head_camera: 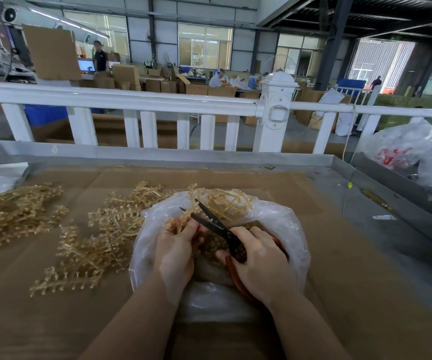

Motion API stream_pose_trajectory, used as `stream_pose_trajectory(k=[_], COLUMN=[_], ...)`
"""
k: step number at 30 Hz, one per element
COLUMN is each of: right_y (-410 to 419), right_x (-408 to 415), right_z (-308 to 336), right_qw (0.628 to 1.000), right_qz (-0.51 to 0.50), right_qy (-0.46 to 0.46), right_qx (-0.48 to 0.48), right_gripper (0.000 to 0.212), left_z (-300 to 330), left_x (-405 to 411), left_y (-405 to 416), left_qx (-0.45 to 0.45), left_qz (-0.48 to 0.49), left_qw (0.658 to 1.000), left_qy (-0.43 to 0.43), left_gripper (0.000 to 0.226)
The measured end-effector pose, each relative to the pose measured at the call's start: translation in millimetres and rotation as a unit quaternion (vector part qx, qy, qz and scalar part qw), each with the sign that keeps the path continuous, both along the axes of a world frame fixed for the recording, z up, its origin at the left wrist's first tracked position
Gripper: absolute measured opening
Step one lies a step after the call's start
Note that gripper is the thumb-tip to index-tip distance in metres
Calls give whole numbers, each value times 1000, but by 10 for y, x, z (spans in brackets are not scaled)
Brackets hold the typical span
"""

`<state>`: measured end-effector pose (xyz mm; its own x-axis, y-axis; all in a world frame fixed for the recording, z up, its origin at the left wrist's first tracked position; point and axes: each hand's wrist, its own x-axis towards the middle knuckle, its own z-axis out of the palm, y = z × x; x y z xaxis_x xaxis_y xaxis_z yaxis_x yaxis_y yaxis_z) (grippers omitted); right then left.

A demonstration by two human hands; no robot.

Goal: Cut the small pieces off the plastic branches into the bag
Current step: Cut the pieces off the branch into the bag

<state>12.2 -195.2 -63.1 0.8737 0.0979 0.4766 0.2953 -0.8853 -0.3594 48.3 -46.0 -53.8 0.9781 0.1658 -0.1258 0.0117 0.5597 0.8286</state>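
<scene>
On a cardboard-covered bench (313, 255), a branch (220, 201) is pinched by the left hand (176, 253) over the bag (282, 224). Scissors (217, 224), blades apart, are gripped by the right hand (261, 266). Cutting is under way; next, the blades must be closed on a piece.
</scene>
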Motion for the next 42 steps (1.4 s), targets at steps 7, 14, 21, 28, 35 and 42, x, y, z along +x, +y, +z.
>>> stream_pose_trajectory(k=[7,14,21,28,35,42], right_y=[10,30,36,30,41,42], right_x=[1,-3,-13,-31,-18,-13], right_z=[18,17,20,42,26,22], right_qw=[1000,1000,1000,1000,1000,1000], right_qz=[13,13,14,12,7,13], right_qy=[2,-3,-18,-12,-19,-5], right_qx=[7,-1,-6,-18,-20,-11], right_gripper=[42,40,41,45,45,47], left_z=[-35,-48,-10,-18,-8,-28], left_x=[42,52,17,20,4,21], left_y=[17,36,52,57,49,55], left_qx=[-10,-37,-63,-60,-81,-63], left_qz=[-1,-13,-34,-46,-77,-78], left_qw=[1000,999,997,997,993,995], left_qy=[4,10,6,1,22,16], left_gripper=[8,10,13,16,32,36])
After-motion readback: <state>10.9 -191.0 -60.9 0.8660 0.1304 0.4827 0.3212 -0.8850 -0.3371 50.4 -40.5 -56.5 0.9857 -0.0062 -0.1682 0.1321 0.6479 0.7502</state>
